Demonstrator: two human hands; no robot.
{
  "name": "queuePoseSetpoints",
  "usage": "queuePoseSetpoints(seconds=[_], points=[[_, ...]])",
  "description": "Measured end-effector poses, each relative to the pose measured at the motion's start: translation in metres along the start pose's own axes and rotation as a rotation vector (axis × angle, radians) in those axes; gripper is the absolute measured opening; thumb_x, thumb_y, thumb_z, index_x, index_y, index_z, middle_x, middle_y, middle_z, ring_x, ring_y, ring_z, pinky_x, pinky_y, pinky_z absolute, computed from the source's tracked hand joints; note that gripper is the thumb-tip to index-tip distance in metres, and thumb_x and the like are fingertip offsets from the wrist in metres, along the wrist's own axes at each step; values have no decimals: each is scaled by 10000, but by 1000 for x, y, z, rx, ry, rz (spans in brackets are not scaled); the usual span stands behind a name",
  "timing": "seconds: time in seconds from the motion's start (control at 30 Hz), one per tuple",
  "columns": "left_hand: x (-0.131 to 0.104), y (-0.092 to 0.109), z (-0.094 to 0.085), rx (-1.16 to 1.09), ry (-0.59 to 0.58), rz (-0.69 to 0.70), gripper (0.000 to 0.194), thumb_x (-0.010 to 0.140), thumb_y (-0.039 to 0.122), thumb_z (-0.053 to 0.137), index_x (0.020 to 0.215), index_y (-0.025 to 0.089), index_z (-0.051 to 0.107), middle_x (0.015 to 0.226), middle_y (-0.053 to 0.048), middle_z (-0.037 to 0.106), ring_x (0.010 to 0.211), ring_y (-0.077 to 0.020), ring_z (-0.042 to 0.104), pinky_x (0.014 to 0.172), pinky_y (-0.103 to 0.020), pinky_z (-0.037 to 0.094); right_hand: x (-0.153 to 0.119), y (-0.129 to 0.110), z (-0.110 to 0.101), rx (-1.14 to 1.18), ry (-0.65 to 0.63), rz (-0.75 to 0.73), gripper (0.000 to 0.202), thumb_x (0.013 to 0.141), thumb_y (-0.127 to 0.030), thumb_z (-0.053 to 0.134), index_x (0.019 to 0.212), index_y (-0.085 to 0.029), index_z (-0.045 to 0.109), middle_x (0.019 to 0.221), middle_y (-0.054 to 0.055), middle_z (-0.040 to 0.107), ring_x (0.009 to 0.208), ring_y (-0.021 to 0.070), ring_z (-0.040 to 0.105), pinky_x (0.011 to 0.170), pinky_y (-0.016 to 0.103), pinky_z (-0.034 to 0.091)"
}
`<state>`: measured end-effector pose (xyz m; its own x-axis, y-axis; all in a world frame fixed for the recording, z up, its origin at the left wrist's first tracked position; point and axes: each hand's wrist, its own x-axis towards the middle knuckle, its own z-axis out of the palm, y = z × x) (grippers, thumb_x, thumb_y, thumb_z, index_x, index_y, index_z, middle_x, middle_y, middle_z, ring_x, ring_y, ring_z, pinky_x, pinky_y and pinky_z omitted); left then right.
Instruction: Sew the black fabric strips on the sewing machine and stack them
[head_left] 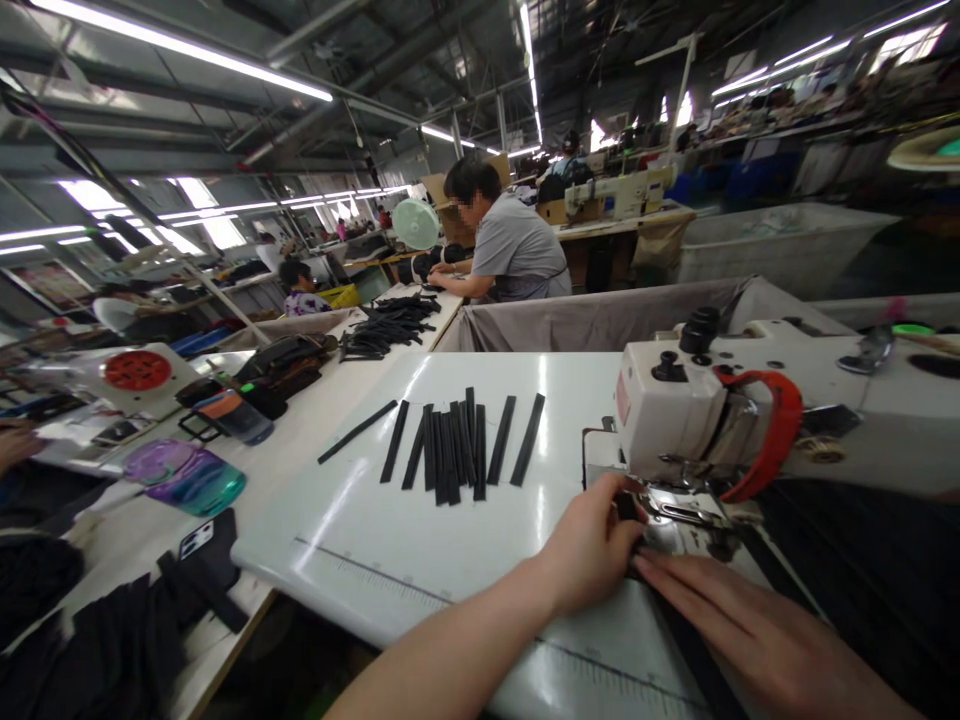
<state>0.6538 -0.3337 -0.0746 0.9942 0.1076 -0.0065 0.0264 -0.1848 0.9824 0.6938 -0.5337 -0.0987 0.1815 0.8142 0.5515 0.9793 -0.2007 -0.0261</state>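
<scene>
L hand point(589, 550) is pinching a black strip point(627, 507) at the sewing machine point(666, 410), R hand point(742, 612) is pressing beside, grip unclear, so stray fingers or uneven tension could be risking a nip/skew, w/ bottle point(184, 477), loose strips point(450, 450) on pale tabletop point(480, 545) & co-worker point(519, 245) showing beyond, L-to-R.

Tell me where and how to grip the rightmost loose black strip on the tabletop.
Probably best: pinch the rightmost strip across its narrow width near the middle, from above and the right; it lies flat, and its neighbour sits on its left.
</scene>
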Motion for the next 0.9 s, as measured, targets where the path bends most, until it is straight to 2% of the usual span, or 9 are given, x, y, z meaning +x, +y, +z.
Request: queuePoseSetpoints(seconds=[0.07,0.1,0.2,0.3,0.4,0.67,0.77,0.9], points=[[-1,-2,0,311,160,131,351,804,27,580,1122,175,560,990,-42,621,801,-157,580,783,-307,498,6,-4,-2,-112,-5,-104,569,795,43,358,1281,-140,591,1181,85,694,1068,202,654,866,297,571],[-2,-3,-1,445,204,176,307,813,35,592,1089,169,580,1024,-60,617,882,-188,587,842,-343,500,10,-6,-2,-143,-14,-119,552,773,52,358,1230,-113,618,1161,97,702,1047,210,663,846,302,581],[-2,-6,-6,689,179,294,106,862,96,616,936,162,654,1036,-80,655,992,-245,586,917,-408,499,19,-10,-3,-183,-45,-75,514,763,40,371,1187,-73,639,1150,123,704,1043,232,665,828,326,596],[-2,-8,-6,737,88,410,78,899,150,618,896,158,696,1032,-72,710,987,-244,609,922,-407,517,20,-11,-1,-202,-57,-56,501,773,31,377,1194,-53,636,1145,141,703,1049,233,664,832,327,598],[-2,-9,-2,744,77,456,117,915,129,587,924,133,704,1059,-84,723,1007,-239,625,947,-398,520,18,-9,-1,-212,-61,-41,501,775,32,373,1193,-50,638,1154,146,700,1062,229,660,842,322,594],[3,-10,2,773,109,450,172,937,113,529,954,117,700,1063,-100,721,1037,-238,628,985,-397,517,22,-4,-2,-242,-32,6,458,833,23,348,1154,-61,662,1134,143,708,1041,216,669,839,297,584],[6,-9,3,795,107,463,207,955,111,484,962,118,690,1081,-104,715,1033,-227,623,995,-387,513,23,-4,-3,-235,-20,-23,431,863,-3,350,1143,-69,670,1149,136,707,1048,225,668,847,313,583],[8,-7,3,801,113,453,218,960,116,470,919,136,683,1064,-100,713,1011,-221,620,999,-395,510,22,-6,-5,-207,-20,-39,467,832,30,336,1132,-73,678,1133,117,717,1043,207,671,852,293,579]])
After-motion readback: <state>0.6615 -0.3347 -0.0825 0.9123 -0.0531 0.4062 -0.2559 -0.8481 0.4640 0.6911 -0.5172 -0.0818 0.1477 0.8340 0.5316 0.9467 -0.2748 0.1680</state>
